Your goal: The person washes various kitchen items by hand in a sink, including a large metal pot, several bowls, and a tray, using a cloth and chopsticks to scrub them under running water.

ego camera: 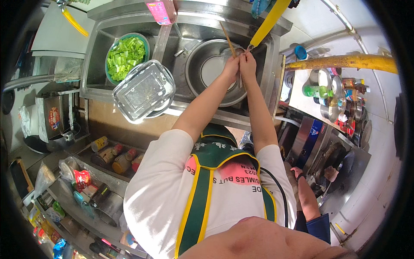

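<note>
Both my hands meet above the right side of a round steel basin [213, 71] in the right sink compartment. My left hand [231, 67] is closed around a thin wooden stick, seemingly a chopstick [227, 37], that points up and left. My right hand [247, 64] is beside it, its fingertips pinched just below the end of a yellow hose [265, 27]; what exactly they hold is too small to tell. Something clear, perhaps water or thin plastic, shows behind my left fingers. In the left compartment, a green colander [110, 73] holds chopped leafy greens [126, 56].
A clear plastic container [145, 90] rests upon other dishes at the sink's front edge. A pink-labelled bottle [161, 12] stands behind the divider. Bottles and steel bowls fill a shelf at right. A co-worker's arm [307, 197] reaches towards the stove, behind me at right.
</note>
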### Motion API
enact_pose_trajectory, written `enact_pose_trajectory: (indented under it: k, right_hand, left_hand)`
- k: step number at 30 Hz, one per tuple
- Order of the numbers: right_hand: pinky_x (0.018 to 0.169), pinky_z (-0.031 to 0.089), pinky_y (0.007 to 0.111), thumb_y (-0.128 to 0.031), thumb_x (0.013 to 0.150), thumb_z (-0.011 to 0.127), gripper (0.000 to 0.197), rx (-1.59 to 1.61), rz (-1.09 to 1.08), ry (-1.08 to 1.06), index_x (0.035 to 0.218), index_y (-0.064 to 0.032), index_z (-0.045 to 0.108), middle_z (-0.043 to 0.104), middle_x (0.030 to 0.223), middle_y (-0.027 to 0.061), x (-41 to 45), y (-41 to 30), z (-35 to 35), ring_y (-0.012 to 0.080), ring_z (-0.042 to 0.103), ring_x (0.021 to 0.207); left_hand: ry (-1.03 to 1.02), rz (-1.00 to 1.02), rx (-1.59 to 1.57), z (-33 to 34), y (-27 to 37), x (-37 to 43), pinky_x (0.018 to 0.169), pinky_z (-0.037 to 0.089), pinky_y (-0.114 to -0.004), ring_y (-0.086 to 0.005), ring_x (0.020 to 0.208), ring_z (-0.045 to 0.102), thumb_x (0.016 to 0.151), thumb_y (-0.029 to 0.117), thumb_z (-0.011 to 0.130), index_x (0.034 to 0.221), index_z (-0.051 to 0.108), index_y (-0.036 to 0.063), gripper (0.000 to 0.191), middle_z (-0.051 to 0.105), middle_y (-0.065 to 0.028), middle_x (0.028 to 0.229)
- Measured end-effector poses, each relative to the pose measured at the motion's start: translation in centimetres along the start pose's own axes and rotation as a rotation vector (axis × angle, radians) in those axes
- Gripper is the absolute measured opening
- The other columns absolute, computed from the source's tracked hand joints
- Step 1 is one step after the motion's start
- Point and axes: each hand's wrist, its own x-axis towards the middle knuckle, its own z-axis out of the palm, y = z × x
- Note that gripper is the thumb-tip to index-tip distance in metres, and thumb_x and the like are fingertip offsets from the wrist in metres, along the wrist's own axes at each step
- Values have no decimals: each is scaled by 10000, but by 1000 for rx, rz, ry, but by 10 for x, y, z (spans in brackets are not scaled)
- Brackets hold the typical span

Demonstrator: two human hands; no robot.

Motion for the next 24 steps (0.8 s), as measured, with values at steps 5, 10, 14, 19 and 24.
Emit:
enact_pose_trajectory:
  k: [5, 10, 14, 19, 24]
  right_hand:
    - [729, 430, 331, -187, 889, 440, 253, 163, -20, 20, 1052, -3, 498, 584, 881, 156, -8, 7, -1, 266, 573, 850]
    - [659, 447, 347, -337, 930, 367, 383, -68, 25, 10, 940, 5, 540, 596, 765, 150, -38, 5, -8, 290, 587, 707]
    - [495, 397, 318, -336, 939, 352, 411, -125, 38, -45, 771, -11, 539, 522, 591, 89, -63, 7, -24, 210, 519, 514]
    - [411, 305, 229, -268, 947, 367, 315, 248, 347, -133, 816, -37, 535, 451, 559, -4, -90, -5, -43, 66, 398, 455]
    - [382, 258, 198, -252, 947, 375, 280, 414, 498, -281, 869, -35, 535, 453, 565, -14, -110, -27, -63, 45, 341, 422]
  left_hand:
    - [-60, -9, 63, 4, 5, 2, 626, 470, -269, -136, 743, 566, 897, 176, 452, 952, 533, 80, 136, 571, -36, 819]
    - [-141, 76, -4, -8, 2, 33, 592, 472, -296, -161, 697, 568, 910, 159, 447, 906, 510, 49, 126, 575, -66, 828]
    - [-37, 84, 68, 13, 7, 23, 570, 478, -298, -182, 662, 580, 931, 180, 414, 947, 480, 17, 176, 573, -98, 821]
    - [-204, 166, 138, 12, 12, 44, 641, 538, -369, -213, 674, 600, 943, 191, 371, 1013, 453, 2, 218, 578, -116, 817]
    - [34, 245, 65, 11, 25, 53, 516, 488, -295, -164, 559, 549, 955, 198, 340, 1032, 439, 36, 206, 561, -92, 677]
